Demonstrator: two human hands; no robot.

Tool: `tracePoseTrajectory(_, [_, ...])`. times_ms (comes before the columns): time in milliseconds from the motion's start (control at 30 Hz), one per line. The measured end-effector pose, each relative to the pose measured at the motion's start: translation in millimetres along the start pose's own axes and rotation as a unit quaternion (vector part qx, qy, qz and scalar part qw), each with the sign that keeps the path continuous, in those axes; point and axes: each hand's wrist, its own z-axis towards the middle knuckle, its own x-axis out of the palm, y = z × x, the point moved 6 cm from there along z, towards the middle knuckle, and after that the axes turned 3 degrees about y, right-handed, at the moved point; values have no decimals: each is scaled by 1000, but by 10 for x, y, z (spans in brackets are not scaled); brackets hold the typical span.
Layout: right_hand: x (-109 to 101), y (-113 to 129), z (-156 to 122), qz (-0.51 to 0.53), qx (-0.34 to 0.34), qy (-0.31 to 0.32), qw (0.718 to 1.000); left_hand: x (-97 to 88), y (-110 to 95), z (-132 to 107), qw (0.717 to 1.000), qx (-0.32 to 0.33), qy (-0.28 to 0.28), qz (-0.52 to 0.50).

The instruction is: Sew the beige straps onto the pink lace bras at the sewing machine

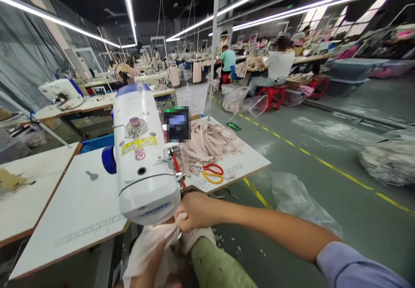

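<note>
Low in front of me, a pale cream cloth (pixel 147 245) hangs below the head of a white and blue sewing machine (pixel 139 119). My right hand (pixel 194 210) is closed on an edge of this cloth, close to the machine's needle end, which is partly hidden. At the bottom of the view my left hand (pixel 152 264) grips the same cloth lower down; it is dim and partly covered. Beyond the machine, scissors (pixel 212 173) with red and yellow handles lie on the white table (pixel 249 160), beside a heap of beige fabric strips (pixel 209 143).
A green-clad leg (pixel 217 264) is under my right arm. Thread cones (pixel 197 72) stand behind the machine. Clear plastic (pixel 301 197) lies on the floor to the right. Farther off, a person in white (pixel 279 65) sits on a red stool (pixel 274 98).
</note>
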Motion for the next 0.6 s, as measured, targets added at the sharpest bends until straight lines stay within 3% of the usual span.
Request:
tracePoseTrajectory(67, [13, 7, 1, 4, -5, 7, 1000, 99, 70, -83, 998, 42, 29, 25])
tracePoseTrajectory(167, [22, 13, -9, 13, 1, 19, 1000, 192, 64, -105, 980, 153, 66, 109])
tracePoseTrajectory(300, [2, 44, -19, 10, 12, 27, 1000, 184, 77, 4, 956, 231, 51, 171])
tracePoseTrajectory(467, [-10, 55, -20, 19, 12, 26, 999, 213, 138, 78, 961, 221, 62, 155])
tracePoseTrajectory(600, [48, -22, -83, 36, -4, 3, 999, 202, 56, 86, 972, 190, 57, 128])
